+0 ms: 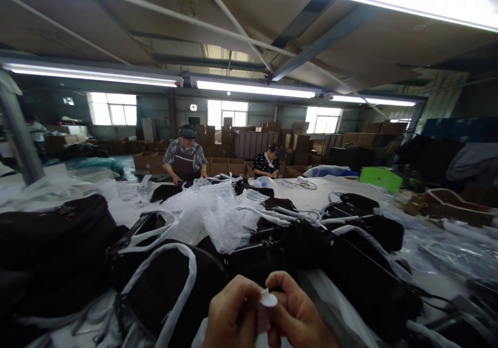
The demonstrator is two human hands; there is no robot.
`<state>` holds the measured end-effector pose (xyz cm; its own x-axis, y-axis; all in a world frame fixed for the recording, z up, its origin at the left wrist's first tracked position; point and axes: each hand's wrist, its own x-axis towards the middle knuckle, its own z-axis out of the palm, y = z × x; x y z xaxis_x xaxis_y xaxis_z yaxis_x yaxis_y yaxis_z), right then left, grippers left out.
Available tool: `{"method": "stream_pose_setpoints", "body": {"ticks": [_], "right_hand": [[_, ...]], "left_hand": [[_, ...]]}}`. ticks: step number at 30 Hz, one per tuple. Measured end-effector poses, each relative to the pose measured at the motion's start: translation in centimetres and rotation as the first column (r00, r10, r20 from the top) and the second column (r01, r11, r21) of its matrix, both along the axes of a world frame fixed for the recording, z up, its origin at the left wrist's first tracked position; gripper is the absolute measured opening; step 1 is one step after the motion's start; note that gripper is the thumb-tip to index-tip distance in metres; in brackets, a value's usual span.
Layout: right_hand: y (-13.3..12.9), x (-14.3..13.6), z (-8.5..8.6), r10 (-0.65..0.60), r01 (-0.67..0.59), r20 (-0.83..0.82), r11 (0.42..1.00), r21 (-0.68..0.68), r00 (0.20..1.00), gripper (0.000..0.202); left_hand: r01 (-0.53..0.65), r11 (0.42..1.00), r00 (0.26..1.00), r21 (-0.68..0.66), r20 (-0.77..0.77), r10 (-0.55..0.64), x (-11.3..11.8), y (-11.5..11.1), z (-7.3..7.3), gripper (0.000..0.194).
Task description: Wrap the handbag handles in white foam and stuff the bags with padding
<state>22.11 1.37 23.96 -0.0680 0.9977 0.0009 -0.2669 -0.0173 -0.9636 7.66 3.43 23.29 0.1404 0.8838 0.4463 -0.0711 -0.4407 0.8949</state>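
Note:
My left hand (232, 311) and my right hand (294, 311) meet low in the middle of the head view, fingers bent and pinched on a small white piece (268, 300) between them. Its upper part looks round and pale; the rest is partly hidden by my fingers. Just left of my hands lies a black bag (150, 291) whose handle (182, 286) is wrapped in white material. To the right is another black bag (369, 275) with a wrapped handle. White bubble wrap (229, 218) is heaped beyond my hands.
Two people, one in an apron (185, 161) and one in dark dotted clothes (266, 164), stand across the table (330, 184). A green board (380, 180) is at the right, near clear plastic (439, 249). A dark bag (58, 244) fills the left side. Tube lights hang overhead.

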Motion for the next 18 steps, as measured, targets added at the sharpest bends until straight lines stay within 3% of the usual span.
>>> {"method": "stream_pose_setpoints", "body": {"ticks": [3, 6, 9, 11, 13, 14, 16, 18], "right_hand": [[0.0, 0.5, 0.7, 0.023, -0.024, -0.041, 0.999, -0.039, 0.999, 0.068], [0.2, 1.0, 1.1, 0.087, -0.082, 0.077, 0.995, -0.057, 0.993, 0.06], [0.4, 1.5, 1.3, 0.072, -0.079, 0.338, 0.997, 0.008, 0.938, 0.05], [0.4, 1.7, 1.8, -0.054, -0.07, 0.603, 0.981, 0.181, 0.796, 0.037], [0.5, 1.9, 2.7, -0.261, -0.123, 0.76, 0.905, 0.407, 0.596, 0.031], [0.6, 2.0, 3.3, -0.362, -0.147, 0.754, 0.846, 0.513, 0.549, 0.029], [1.1, 2.4, 4.8, -0.491, -0.119, 0.646, 0.736, 0.667, 0.584, 0.025], [1.8, 2.7, 6.2, -0.543, 0.006, 0.494, 0.677, 0.736, 0.68, 0.02]], "left_hand": [[-0.001, 0.998, 1.0, -0.065, -0.006, 0.001, 0.3, 0.1, 0.1, 0.019], [-0.011, 0.996, 1.0, -0.085, -0.009, 0.01, 0.6, 0.0, 0.4, 0.016], [-0.029, 0.997, 0.999, -0.066, -0.04, 0.027, 0.6, -0.2, 0.9, 0.013], [-0.033, 0.998, 0.995, -0.045, -0.101, 0.028, 0.4, 0.0, 1.3, 0.011], [-0.017, 0.999, 0.986, -0.034, -0.165, 0.011, 0.2, 0.3, 1.8, 0.011], [0.006, 1.0, 0.981, -0.03, -0.194, -0.012, 0.0, 0.5, 2.1, 0.011], [0.063, 0.998, 0.966, -0.023, -0.251, -0.066, -0.4, 0.8, 2.8, 0.011], [0.131, 0.99, 0.95, -0.043, -0.278, -0.138, -0.7, 0.8, 3.7, 0.011]]}}
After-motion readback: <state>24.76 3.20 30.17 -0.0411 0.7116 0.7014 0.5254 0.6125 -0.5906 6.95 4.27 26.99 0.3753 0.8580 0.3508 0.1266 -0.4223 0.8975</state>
